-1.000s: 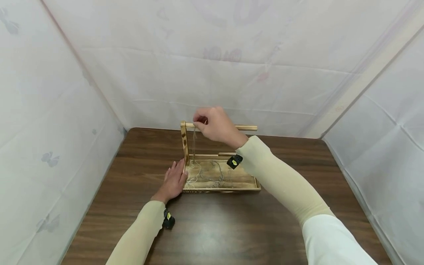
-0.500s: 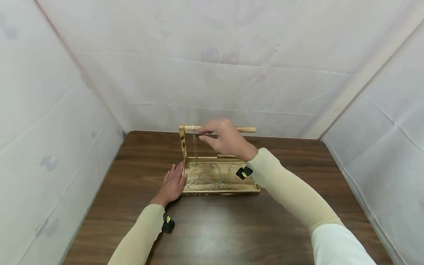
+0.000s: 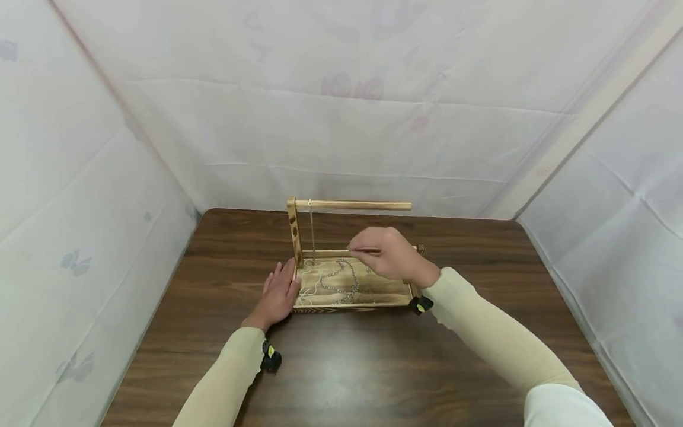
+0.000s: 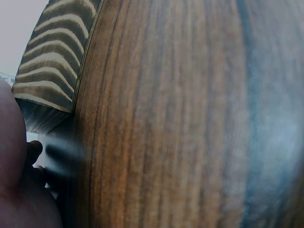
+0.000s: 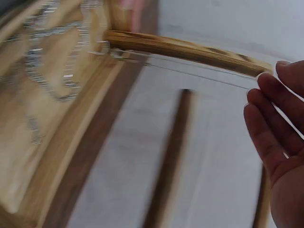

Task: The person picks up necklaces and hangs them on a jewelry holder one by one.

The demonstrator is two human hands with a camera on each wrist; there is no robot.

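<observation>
Wooden stand (image 3: 352, 204) sits at the table's (image 3: 347, 367) twelve o'clock, silver chains (image 3: 337, 283) heaped in its tray, one thin chain (image 3: 312, 232) hanging from the bar. The left hand (image 3: 277, 295) lies flat with straight fingers against the tray's nine o'clock end. The right hand (image 3: 392, 258) hovers above the tray, fingers loosely relaxed, holding nothing.

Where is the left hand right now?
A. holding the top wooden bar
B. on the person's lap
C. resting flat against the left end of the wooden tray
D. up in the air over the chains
C: the left hand lies flat on the table, its fingers against the left end of the wooden tray.
</observation>
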